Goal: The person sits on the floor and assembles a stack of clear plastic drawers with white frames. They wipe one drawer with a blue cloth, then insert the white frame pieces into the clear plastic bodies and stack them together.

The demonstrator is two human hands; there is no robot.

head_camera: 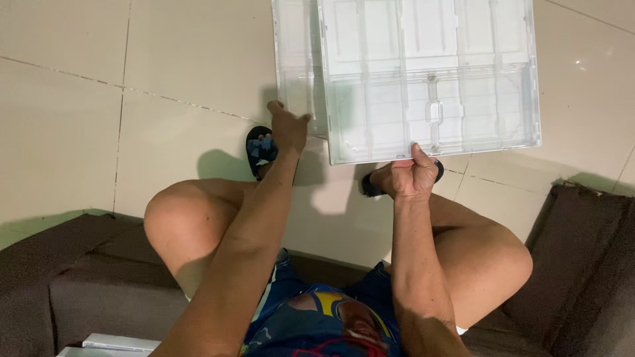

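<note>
A large clear plastic tray (pixel 430 79) with ribbed, compartment-like moulding is held up in front of me, above the tiled floor. My right hand (pixel 411 177) grips its near bottom edge, thumb on top. My left hand (pixel 288 129) holds the tray's left side near the lower corner, where a second clear layer (pixel 294 59) sticks out behind the front one. Both forearms reach up from my lap.
I sit on a dark brown sofa (pixel 582 264) with knees apart. My feet in dark sandals (pixel 260 151) rest on the cream tiled floor (pixel 99 99). A white flat object (pixel 119 344) lies at the bottom left on the sofa.
</note>
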